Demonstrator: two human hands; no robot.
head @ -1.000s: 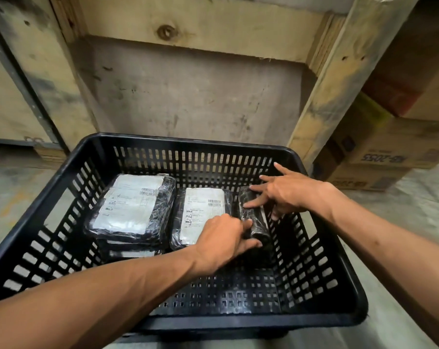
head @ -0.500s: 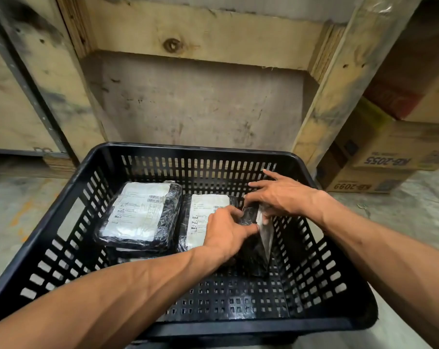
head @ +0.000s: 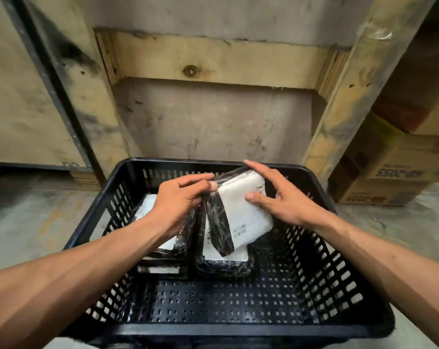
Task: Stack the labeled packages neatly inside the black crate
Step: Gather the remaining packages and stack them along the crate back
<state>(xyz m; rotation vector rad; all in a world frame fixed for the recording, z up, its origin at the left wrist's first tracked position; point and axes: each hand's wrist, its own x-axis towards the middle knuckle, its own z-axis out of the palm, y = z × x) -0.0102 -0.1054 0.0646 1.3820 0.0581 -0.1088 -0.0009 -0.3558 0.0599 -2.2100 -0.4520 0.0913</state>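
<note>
Black shrink-wrap crackles under our left hand [head: 180, 200], whose fingers pinch the top corner of a labeled package [head: 241, 210], while our right hand [head: 283, 200] clasps its far edge, thumb on the white label. We hold it tilted, clear of the black crate [head: 321, 250], probably to turn it label-up. Directly beneath our grip lies the middle package [head: 222, 263]; left of it sits the stacked pair [head: 163, 258].

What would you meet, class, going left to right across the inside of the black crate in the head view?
Left stack of packages → left hand → middle package → held package → right hand.
</note>
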